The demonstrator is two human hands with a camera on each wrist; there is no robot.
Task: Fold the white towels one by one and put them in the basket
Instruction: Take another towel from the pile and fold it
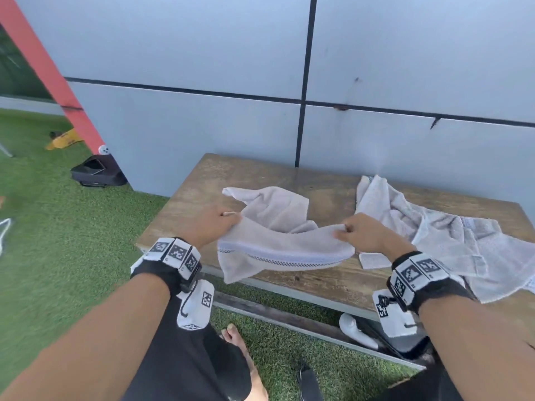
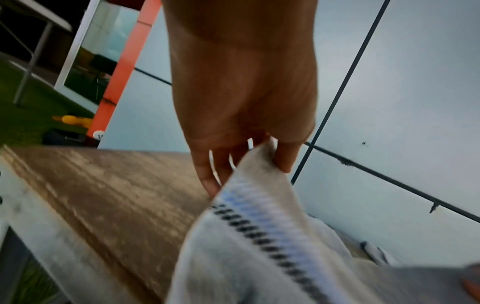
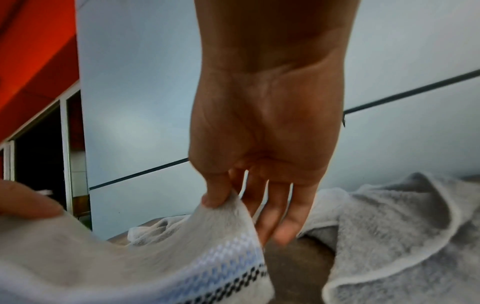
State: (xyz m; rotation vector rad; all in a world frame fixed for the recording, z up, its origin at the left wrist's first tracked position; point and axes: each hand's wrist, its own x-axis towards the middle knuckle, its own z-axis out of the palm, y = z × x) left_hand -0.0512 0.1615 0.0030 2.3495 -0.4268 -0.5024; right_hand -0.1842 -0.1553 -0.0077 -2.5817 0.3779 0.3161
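Left grip: the left hand (image 1: 212,224) pinches one end of the towel's top edge between thumb and fingertips, above the left part of the bench (image 1: 185,204); in the left wrist view the thumb (image 2: 285,158) presses the cloth against the fingers.
Right grip: the right hand (image 1: 364,231) pinches the other end of the same edge, thumb (image 3: 217,192) on the cloth, the remaining fingers (image 3: 293,216) hanging loosely straight behind it.
Towel: the white towel (image 1: 278,250) sags between the two hands, lifted over the front of the bench; a blue and dark patterned band (image 1: 289,259) runs along its near edge, and its far part trails down onto the wood.
Other towels: a crumpled heap of white towels (image 1: 451,235) lies on the right side of the bench, its edge hanging over the front.
Basket: not visible in any view.
Surroundings: grey panelled wall (image 1: 202,53) behind the bench, green turf (image 1: 58,227) below.
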